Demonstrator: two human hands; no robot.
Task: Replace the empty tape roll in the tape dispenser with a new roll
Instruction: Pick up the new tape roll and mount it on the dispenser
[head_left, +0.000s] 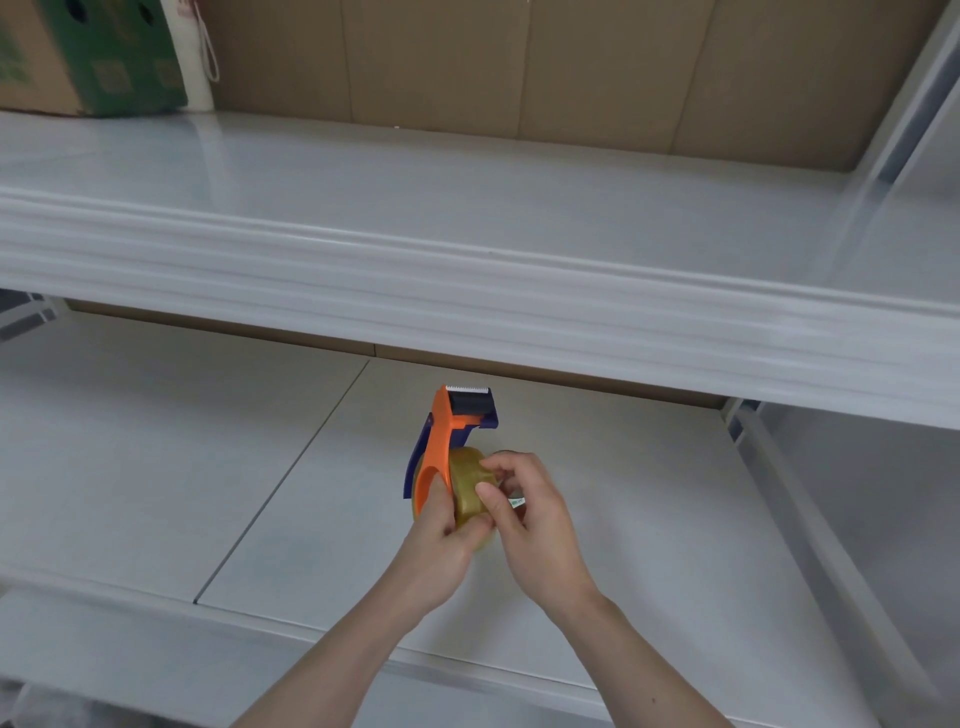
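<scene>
An orange and dark blue tape dispenser (447, 431) is held above the lower white shelf, its toothed cutter pointing away from me. A yellowish clear tape roll (467, 488) sits at the dispenser's hub. My left hand (441, 540) grips the orange frame and the near side of the roll. My right hand (530, 514) pinches the roll's right side with thumb and fingers; a small white and green label shows by its fingers. Whether the roll is seated on the hub is hidden by the hands.
The lower shelf (156, 467) is two white boards with a seam. An upper white shelf (467, 218) juts out above and beyond the hands. A green and brown cardboard box (88, 57) stands at its back left; brown cardboard lines the rear.
</scene>
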